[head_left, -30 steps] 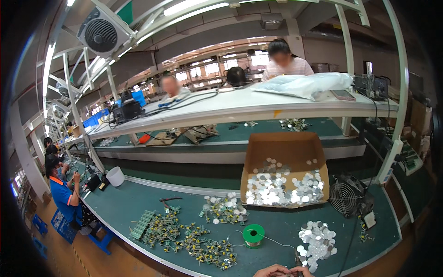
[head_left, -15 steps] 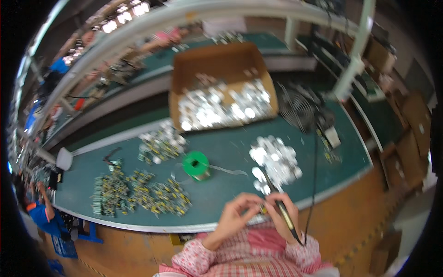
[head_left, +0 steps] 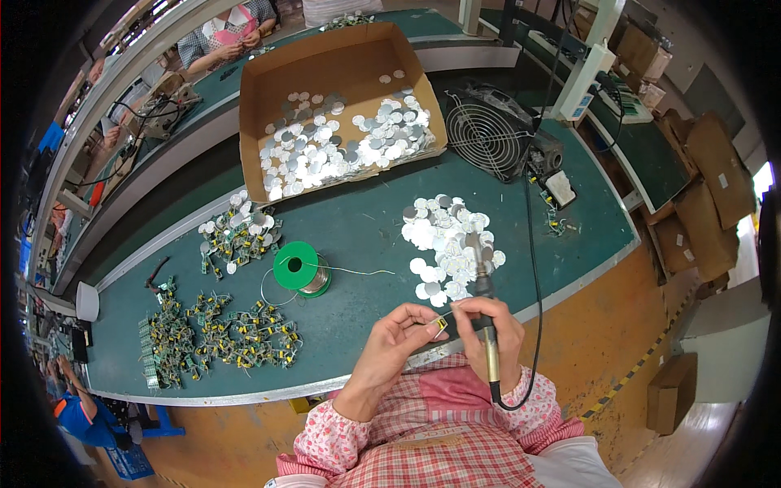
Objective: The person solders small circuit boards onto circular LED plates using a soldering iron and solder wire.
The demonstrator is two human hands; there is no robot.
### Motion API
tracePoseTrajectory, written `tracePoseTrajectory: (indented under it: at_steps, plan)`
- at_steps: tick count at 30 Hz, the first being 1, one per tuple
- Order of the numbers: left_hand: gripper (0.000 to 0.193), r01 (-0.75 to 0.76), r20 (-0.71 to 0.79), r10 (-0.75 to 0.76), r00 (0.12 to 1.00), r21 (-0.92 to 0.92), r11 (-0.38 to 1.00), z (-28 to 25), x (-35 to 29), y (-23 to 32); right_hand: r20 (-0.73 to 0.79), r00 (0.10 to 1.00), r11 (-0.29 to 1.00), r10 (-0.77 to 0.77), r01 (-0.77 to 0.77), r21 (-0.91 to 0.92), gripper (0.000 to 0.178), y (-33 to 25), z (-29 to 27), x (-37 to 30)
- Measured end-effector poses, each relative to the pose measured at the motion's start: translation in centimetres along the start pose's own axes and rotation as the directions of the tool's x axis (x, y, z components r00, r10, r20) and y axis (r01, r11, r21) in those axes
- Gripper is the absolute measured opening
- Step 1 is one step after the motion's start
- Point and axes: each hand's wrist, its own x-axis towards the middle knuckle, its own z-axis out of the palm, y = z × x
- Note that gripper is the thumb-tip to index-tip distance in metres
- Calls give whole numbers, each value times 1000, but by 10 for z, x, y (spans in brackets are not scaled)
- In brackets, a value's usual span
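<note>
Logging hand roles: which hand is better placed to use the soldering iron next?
Right, I'd say: the right hand holds the soldering iron, while the left hand pinches a small yellow part.

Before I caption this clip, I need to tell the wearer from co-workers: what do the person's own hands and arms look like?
The left hand and right hand are gloveless. The left sleeve and right sleeve are pale with a small pink-red print, gathered at the wrists, with pinker cloth toward the elbows.
</note>
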Motion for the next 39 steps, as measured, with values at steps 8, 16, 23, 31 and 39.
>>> tracePoseTrajectory:
  at_steps: [8,16,23,31,39]
  plan:
    - [15,100,-51,-122,991,-316,943,6,-4,-7,95,995,999,-12,15,-29,43,-3,2,-5]
    - [17,113,-44,-125,991,-214,970,13,-9,-8,29,965,951,261,-262,162,18,-2,6,-17]
    - [19,-38,-125,33,992,-35,999,-7,-12,-5,-16,991,987,129,-130,-90,22,8,16,11]
    - [15,-96,-191,128,973,171,981,-18,-8,3,237,970,968,43,18,-251,23,32,46,36]
    - [9,-93,-154,128,980,217,972,-22,-3,7,240,933,962,267,-273,-6,24,14,22,26]
